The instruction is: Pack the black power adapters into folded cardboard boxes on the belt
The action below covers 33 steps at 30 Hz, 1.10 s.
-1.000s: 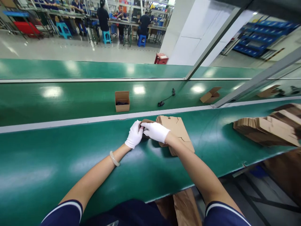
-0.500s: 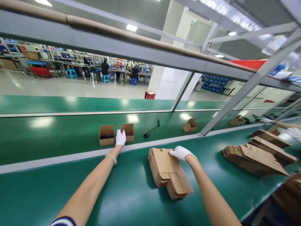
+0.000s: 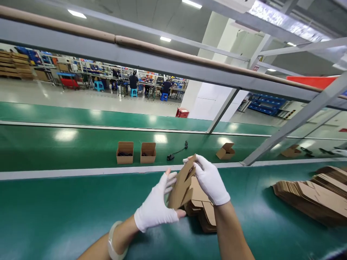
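My right hand (image 3: 213, 180), in a white glove with bare fingertips, grips the upper edge of a folded flat cardboard box (image 3: 179, 189), held tilted above the bench. My left hand (image 3: 155, 207), gloved the same way, is open at the box's left side, thumb low and fingers spread; whether it touches the box I cannot tell. Partly hidden behind them lies a stack of flat cardboard boxes (image 3: 208, 213). Two open cardboard boxes stand on the green belt beyond: the left box (image 3: 124, 159) and the right box (image 3: 148, 159), each with something dark inside.
A black adapter with a cable (image 3: 170, 157) lies on the belt (image 3: 89, 153), left of another open box (image 3: 226, 151). More flat-box stacks (image 3: 311, 198) lie on the bench at right. A slanting metal post (image 3: 292, 119) and a long overhead rail (image 3: 173, 57) cross the view.
My left hand has left the right open box on the belt and come back to the flat box. My right hand has lifted that flat box off the stack. The view has shifted.
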Each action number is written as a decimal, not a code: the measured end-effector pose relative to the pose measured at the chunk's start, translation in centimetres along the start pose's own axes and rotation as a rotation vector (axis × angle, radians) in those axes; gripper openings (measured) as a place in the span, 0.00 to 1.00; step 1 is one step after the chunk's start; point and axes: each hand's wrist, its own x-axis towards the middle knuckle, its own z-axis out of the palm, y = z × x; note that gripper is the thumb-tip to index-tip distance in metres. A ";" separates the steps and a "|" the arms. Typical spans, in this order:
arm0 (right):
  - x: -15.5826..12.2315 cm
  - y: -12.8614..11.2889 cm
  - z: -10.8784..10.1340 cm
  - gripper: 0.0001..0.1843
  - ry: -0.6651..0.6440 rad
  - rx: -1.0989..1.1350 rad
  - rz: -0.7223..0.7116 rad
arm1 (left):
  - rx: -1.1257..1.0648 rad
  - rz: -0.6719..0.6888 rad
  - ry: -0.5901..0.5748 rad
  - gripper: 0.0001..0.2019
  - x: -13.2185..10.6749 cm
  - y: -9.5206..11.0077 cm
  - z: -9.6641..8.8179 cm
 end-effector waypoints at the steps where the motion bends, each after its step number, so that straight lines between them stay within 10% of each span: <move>1: -0.3 0.0 0.4 0.13 -0.024 0.091 -0.018 | -0.035 -0.001 0.029 0.55 -0.2 0.6 -1.0; 8: -1.3 -0.5 3.9 0.18 -0.288 0.285 -0.077 | -0.016 -0.006 0.202 0.36 -1.4 2.3 -7.6; 13: -1.9 -3.0 5.5 0.16 0.241 -0.389 -0.572 | 0.084 0.012 0.309 0.30 -1.6 2.0 -8.6; 18: -1.0 -3.9 6.5 0.14 -0.031 -0.834 -0.865 | 0.197 0.011 0.295 0.27 -1.8 1.9 -8.6; 24: -1.1 -1.2 8.2 0.15 -0.207 -0.664 -0.820 | 0.252 0.056 0.119 0.39 -2.1 1.8 -8.4; 28: -2.1 0.0 8.0 0.12 -0.103 -0.390 -0.795 | 0.438 0.119 0.046 0.20 -2.0 1.8 -8.5; 31: -2.3 1.0 7.3 0.13 0.189 -0.059 -0.529 | 0.553 0.170 0.095 0.13 -1.9 1.7 -8.5; 33: -2.2 1.6 7.0 0.18 0.141 0.159 -0.282 | 0.578 0.212 0.103 0.12 -1.9 1.6 -8.3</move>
